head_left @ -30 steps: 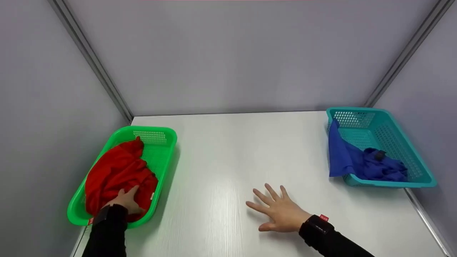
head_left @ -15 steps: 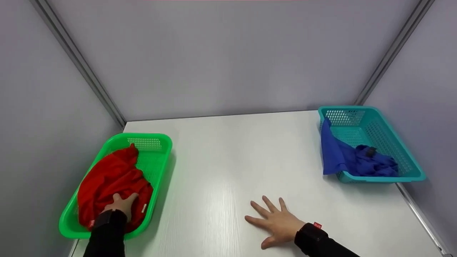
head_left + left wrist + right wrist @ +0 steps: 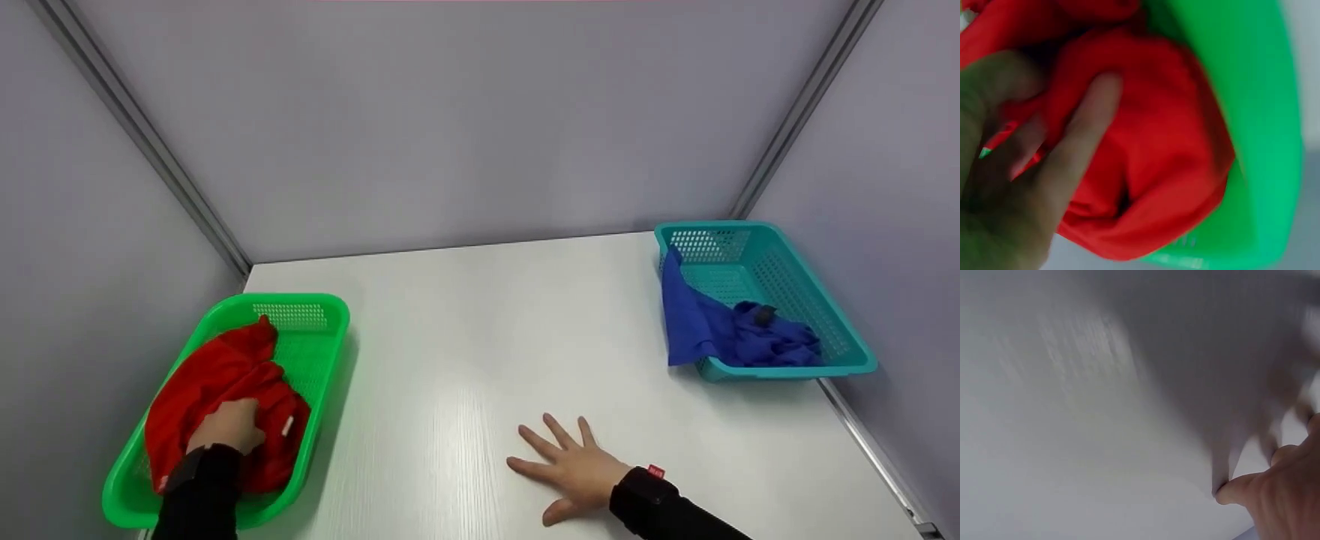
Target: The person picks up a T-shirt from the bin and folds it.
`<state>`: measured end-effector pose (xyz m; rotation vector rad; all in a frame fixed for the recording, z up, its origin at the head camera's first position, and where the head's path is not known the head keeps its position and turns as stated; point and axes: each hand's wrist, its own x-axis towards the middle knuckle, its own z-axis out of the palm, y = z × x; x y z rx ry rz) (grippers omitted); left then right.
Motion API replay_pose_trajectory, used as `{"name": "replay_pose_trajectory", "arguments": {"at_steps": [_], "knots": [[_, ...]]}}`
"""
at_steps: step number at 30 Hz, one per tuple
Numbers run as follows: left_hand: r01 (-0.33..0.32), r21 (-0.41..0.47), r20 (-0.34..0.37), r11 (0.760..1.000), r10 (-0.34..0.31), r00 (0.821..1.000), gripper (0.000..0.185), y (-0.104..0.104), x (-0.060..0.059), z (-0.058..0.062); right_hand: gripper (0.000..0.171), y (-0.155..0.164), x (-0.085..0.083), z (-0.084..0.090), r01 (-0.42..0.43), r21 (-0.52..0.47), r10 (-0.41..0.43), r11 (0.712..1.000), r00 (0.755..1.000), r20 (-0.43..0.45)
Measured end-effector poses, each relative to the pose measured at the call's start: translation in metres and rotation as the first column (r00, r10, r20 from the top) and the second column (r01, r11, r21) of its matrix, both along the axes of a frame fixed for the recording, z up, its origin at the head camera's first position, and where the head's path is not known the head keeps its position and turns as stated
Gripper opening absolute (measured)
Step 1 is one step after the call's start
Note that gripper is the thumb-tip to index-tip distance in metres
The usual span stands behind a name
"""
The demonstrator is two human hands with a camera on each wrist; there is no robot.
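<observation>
In the head view, a crumpled red cloth [image 3: 217, 367] with a small white label lies in the green basket [image 3: 339, 337] at the left. My left hand [image 3: 225, 427] grips the cloth near the basket's front, and its fingertips are hidden from above. The left wrist view has the fingers [image 3: 1086, 121] bent against folds of the red cloth [image 3: 1157, 118], beside the green wall. My right hand [image 3: 577, 472] rests on the white tabletop [image 3: 420, 337], fingers spread wide and holding nothing. The right wrist view catches part of that hand [image 3: 1286, 495] on the same surface.
A teal basket [image 3: 829, 311] stands at the back right. Inside is a bunched blue cloth [image 3: 776, 341] with a small black piece on it, and one end hangs over the left rim. Grey panels [image 3: 480, 127] enclose the table at the back and both sides.
My left hand has gone from spread fingers on the red cloth to bent fingers gripping it. The head view has turned slightly right. My right hand stays spread on the table.
</observation>
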<state>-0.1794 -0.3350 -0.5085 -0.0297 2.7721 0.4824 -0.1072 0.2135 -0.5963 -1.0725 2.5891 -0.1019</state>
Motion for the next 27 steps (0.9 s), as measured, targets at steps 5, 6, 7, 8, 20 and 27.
{"name": "replay_pose_trajectory", "arguments": {"at_steps": [5,6,7,8,20,27], "knots": [[-0.245,0.267,-0.271,0.932,0.316,0.909,0.010,0.007,-0.017,0.036,0.094,-0.002,0.001,0.005,0.000,-0.018,0.000,1.000,1.000,0.020],[-0.291,0.339,-0.303,0.895,0.397,0.866,0.008,0.012,-0.020,0.046,0.094,-0.002,0.002,0.005,0.002,-0.021,-0.001,1.000,1.000,0.025],[-0.328,0.410,-0.323,0.851,0.472,0.820,0.005,0.017,-0.024,0.056,0.094,-0.002,0.002,0.005,0.002,-0.021,-0.002,1.000,1.000,0.025],[-0.350,0.481,-0.329,0.804,0.535,0.778,0.003,0.022,-0.028,0.068,0.094,-0.002,0.002,0.003,0.004,-0.023,-0.003,1.000,1.000,0.028],[0.282,0.775,-0.615,0.565,0.572,0.543,0.017,0.135,-0.045,0.181,0.094,-0.002,0.000,0.001,-0.002,-0.020,0.002,1.000,1.000,0.007],[0.606,0.609,-0.793,0.512,0.368,0.485,0.011,0.202,-0.046,0.193,0.095,0.000,0.003,-0.006,-0.002,-0.054,0.001,0.999,1.000,-0.016]]}}
